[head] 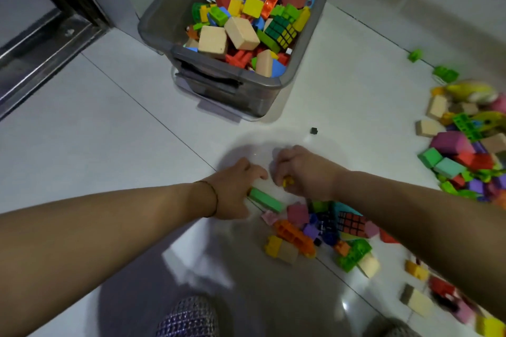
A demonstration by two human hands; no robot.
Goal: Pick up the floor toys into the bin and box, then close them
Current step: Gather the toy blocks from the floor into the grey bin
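Note:
A clear grey plastic bin [164,35] stands open on the white tile floor, heaped with colourful bricks and foam blocks. In front of it my left hand [235,189] grips a long green foam block [267,200] just above the floor. Close beside it my right hand [304,172] is curled round a small yellow piece [288,181]. Under my right forearm lies a pile of floor toys [309,230]: pink, orange, purple and yellow bricks and a puzzle cube [351,224].
A second large heap of blocks [465,150] lies at the right edge, with stray green bricks [445,74] beyond it. A tiny black cube [314,130] sits between bin and hands. More blocks [427,295] trail bottom right. A dark door frame [49,44] runs along the left.

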